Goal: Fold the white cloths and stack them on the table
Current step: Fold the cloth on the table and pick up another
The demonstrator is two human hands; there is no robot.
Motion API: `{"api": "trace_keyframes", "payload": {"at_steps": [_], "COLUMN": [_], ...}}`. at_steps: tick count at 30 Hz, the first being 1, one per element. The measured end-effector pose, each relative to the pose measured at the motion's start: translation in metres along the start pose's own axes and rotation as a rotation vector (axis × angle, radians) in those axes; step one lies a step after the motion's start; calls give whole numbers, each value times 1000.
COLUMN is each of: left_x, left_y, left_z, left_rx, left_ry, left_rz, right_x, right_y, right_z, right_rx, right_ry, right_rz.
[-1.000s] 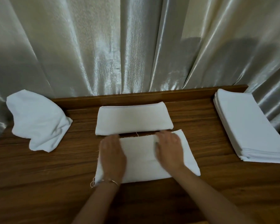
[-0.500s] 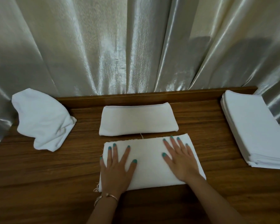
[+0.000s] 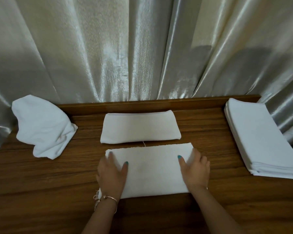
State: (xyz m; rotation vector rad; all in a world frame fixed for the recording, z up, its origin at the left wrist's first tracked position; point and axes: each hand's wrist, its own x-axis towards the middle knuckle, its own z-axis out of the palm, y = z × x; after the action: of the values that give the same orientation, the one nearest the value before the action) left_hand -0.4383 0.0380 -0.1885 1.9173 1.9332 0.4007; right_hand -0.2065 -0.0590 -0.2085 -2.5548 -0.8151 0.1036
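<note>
On the near cloth [image 3: 150,168], both hands have slid outward, now gripping its ends.

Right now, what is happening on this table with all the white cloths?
A person is folding white cloths on a wooden table. Both hands grip the ends of a folded cloth near the front: the left hand at its left end, the right hand at its right end, fingers curled around the edges. Another folded cloth lies just behind it. A neat stack of cloths sits at the right, and a crumpled cloth waits at the left.
</note>
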Motion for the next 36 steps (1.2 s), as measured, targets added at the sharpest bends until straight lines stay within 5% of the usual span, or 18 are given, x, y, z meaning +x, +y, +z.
{"api": "trace_keyframes", "payload": {"at_steps": [3, 7, 12, 22, 32, 36], "left_x": [8, 21, 15, 122, 219, 223], "left_y": [-2, -7, 2, 64, 24, 14], "left_z": [-5, -12, -34, -133, -40, -23], "left_rx": [-90, -317, -424, -409, -249, -240], "left_ry": [-27, -255, -224, 126, -258, -267], "left_rz": [-283, -372, -169, 217, -2, -5], "right_x": [1, 7, 10, 105, 150, 149], "right_y": [-7, -13, -19, -117, -117, -113], "right_z": [-7, -23, -48, -91, 11, 21], "right_rx": [200, 199, 172, 233, 31, -106], "right_ry": [-61, -231, -270, 59, -213, -117], "right_rz": [261, 383, 193, -151, 22, -2]}}
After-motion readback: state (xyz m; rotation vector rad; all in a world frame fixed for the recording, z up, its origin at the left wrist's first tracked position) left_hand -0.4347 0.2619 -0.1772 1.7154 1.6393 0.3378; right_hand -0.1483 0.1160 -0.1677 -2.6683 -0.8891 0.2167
